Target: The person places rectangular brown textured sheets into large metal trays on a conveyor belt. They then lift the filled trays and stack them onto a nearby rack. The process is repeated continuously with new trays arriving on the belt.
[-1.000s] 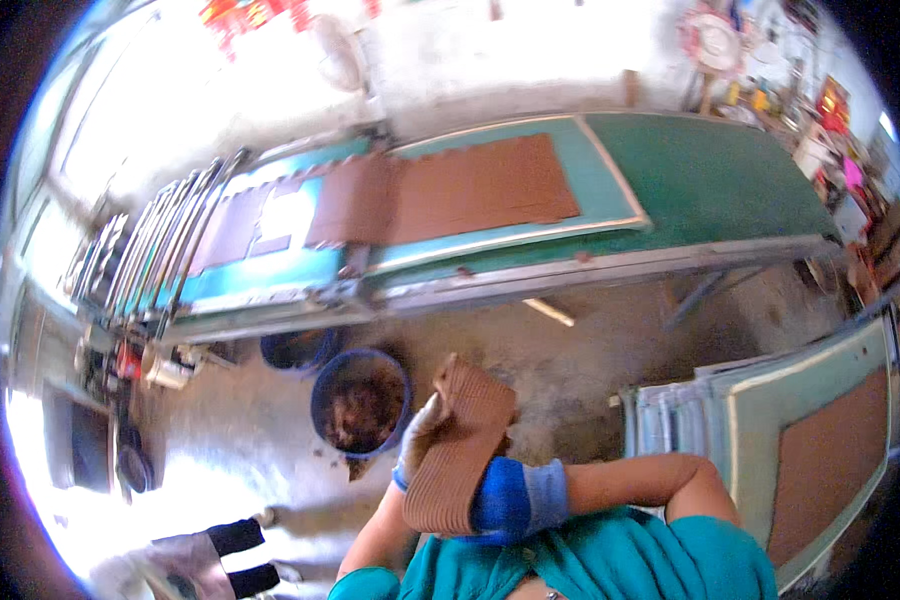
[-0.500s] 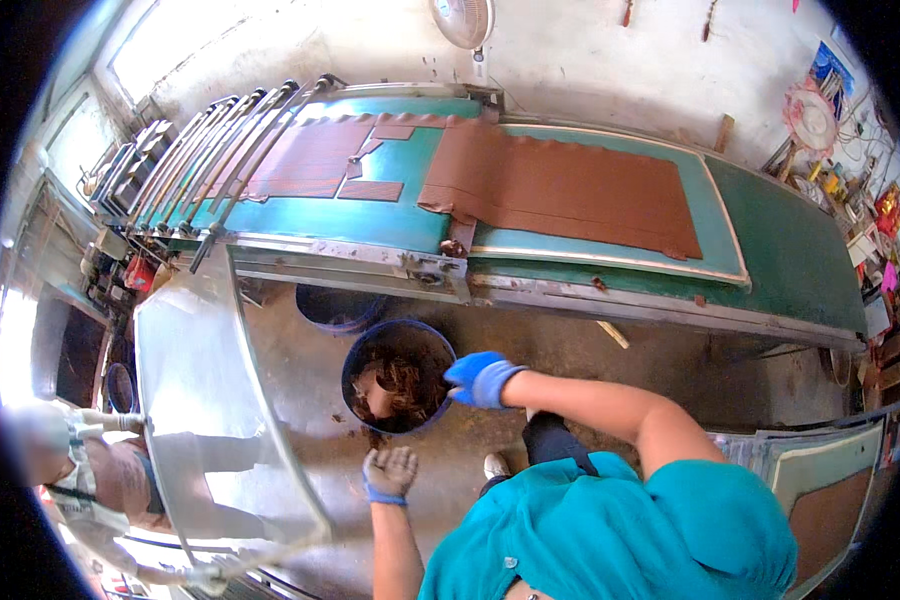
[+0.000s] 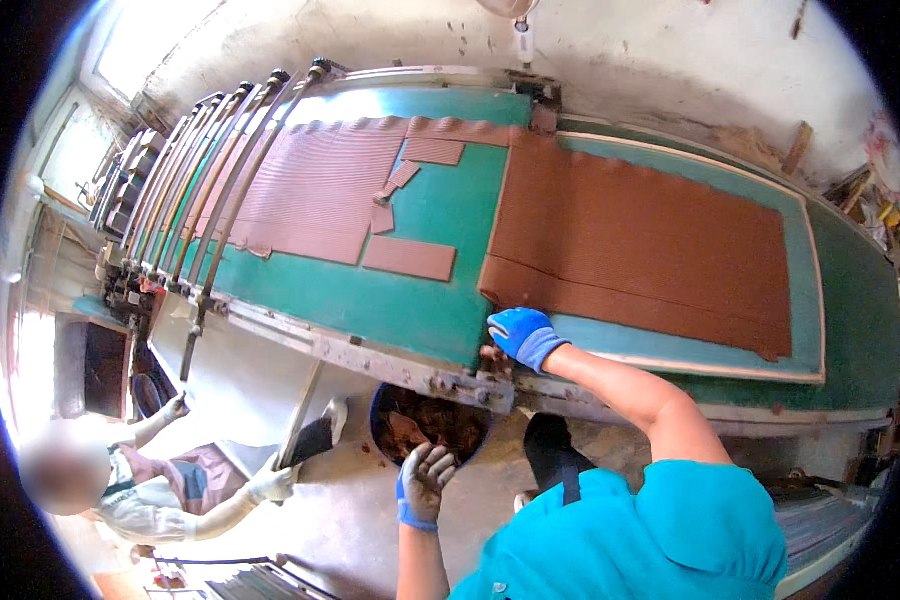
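Observation:
My left hand (image 3: 427, 483), in a grey glove with a blue cuff, is held palm up with its fingers apart and nothing in it. It is at the near rim of a dark blue bucket (image 3: 377, 443) of brown scraps (image 3: 406, 428). My right hand (image 3: 526, 338), in a blue glove, is closed at the near left corner of a brown clay-like sheet (image 3: 642, 255). Whatever its fingers may grip is hidden. The sheet lies on a light blue framed panel (image 3: 670, 349) on the green bed (image 3: 358, 318) of a long machine.
Cut brown strips (image 3: 410, 258) and a ribbed sheet (image 3: 320, 185) lie left of the joint. Metal rods (image 3: 247, 190) cross the bed. At the left a co-worker (image 3: 160, 490) holds a large pale panel (image 3: 260, 372). A metal rail (image 3: 350, 356) edges the machine.
My right hand has moved from beside the bucket up to the sheet's corner. The machine appears closer. The sheet's blurred left end now shows sharply. The co-worker's pale panel has turned and shifted.

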`<state>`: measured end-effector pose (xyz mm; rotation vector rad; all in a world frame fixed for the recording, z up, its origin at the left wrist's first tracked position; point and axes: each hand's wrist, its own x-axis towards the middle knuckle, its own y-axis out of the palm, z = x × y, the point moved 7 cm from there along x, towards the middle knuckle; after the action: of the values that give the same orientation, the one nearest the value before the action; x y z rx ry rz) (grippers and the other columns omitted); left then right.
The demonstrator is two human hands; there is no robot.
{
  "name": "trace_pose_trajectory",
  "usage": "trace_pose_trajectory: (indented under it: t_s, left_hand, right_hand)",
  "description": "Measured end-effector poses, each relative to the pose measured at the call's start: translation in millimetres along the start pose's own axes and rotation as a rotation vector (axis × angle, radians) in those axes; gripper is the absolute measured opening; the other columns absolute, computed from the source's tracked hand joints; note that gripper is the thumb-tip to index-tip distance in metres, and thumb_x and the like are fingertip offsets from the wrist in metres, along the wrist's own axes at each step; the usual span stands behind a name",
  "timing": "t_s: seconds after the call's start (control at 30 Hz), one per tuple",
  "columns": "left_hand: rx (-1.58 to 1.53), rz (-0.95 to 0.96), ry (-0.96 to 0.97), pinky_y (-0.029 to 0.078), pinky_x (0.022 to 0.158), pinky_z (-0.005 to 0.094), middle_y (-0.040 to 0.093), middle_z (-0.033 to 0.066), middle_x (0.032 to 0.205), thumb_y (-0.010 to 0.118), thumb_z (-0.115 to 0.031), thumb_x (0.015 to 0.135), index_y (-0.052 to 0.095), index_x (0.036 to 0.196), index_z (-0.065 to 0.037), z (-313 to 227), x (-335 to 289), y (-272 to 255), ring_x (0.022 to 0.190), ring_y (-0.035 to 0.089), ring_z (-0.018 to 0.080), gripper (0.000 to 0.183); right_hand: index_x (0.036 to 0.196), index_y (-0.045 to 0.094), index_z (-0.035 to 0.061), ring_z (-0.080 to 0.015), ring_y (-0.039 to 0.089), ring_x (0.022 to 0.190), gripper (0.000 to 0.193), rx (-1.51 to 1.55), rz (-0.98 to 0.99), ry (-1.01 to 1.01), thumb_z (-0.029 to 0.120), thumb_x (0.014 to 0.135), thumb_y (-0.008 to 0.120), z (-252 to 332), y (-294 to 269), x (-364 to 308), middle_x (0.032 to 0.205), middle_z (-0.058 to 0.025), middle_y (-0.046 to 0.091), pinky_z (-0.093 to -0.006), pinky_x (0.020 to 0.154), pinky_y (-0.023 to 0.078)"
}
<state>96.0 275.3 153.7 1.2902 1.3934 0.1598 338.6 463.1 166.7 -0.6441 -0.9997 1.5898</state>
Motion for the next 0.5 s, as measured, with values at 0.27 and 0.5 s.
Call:
trace_pose_trajectory:
  t_s: [0.27, 0.5]
  left_hand:
    - [0.351, -0.335, 0.130, 0.042, 0.084, 0.0441, 0.043, 0.0165, 0.118, 0.052, -0.035, 0.083, 0.028, 0.127, -0.014, -114, 179, 85, 0.103, 0.047, 0.0340, 0.054]
    - [0.025, -0.275, 0.057, 0.039, 0.087, 0.0492, 0.034, 0.0177, 0.127, 0.059, -0.033, 0.079, 0.027, 0.128, -0.028, -137, 269, 110, 0.113, 0.039, 0.0354, 0.059]
  right_hand:
    - [0.113, 0.051, 0.0135, -0.0328, 0.036, 0.117, 0.043, -0.160, -0.234, -0.313, 0.037, 0.077, 0.051, 31, 36, 247, 0.124, -0.0111, 0.042, -0.0515, 0.093, 0.028]
    - [0.112, 0.052, 0.0147, -0.0314, 0.035, 0.119, 0.041, -0.166, -0.057, -0.448, 0.040, 0.080, 0.046, -12, 46, 326, 0.126, -0.0109, 0.041, -0.0527, 0.095, 0.026]
